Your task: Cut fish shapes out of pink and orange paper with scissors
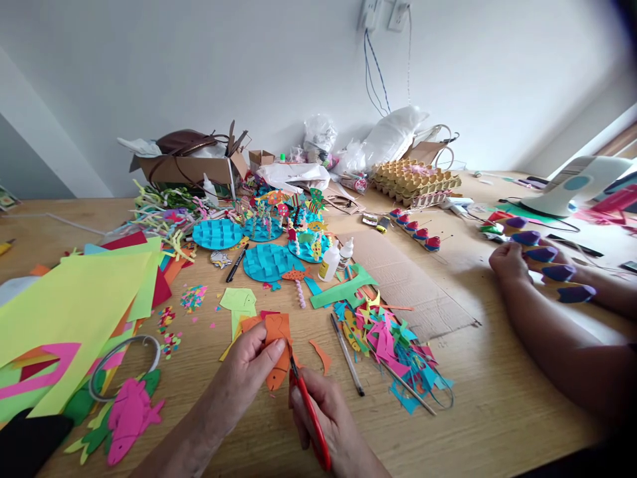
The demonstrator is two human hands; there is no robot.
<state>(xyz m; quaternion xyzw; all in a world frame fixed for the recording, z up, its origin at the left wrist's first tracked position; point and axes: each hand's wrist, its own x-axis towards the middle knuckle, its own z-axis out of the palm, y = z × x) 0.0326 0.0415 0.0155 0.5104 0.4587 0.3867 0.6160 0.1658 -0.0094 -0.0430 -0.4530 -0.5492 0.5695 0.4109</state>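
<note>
My left hand point(253, 362) pinches a piece of orange paper point(277, 328) between thumb and fingers. A fish outline with a small eye is drawn on it, and its lower end is rounded. In my right hand point(323, 405) are red-handled scissors point(313, 415), their blades at the right edge of the orange paper. A curved orange offcut point(320, 356) lies just right of the blades. Beyond my left hand sits a pale green paper piece point(237, 300) with a drawn outline. A pen point(347, 355) lies to the right of my hands.
Colourful paper scraps point(393, 342) are heaped to the right beside a cardboard sheet point(408, 285). Glue bottles point(329, 262) stand near blue paper discs point(269, 262). Paper sheets point(74, 292), a tape roll point(94, 378) and pink fish point(130, 418) lie left. Another person's hand point(510, 262) holds purple-painted carton cups point(557, 272).
</note>
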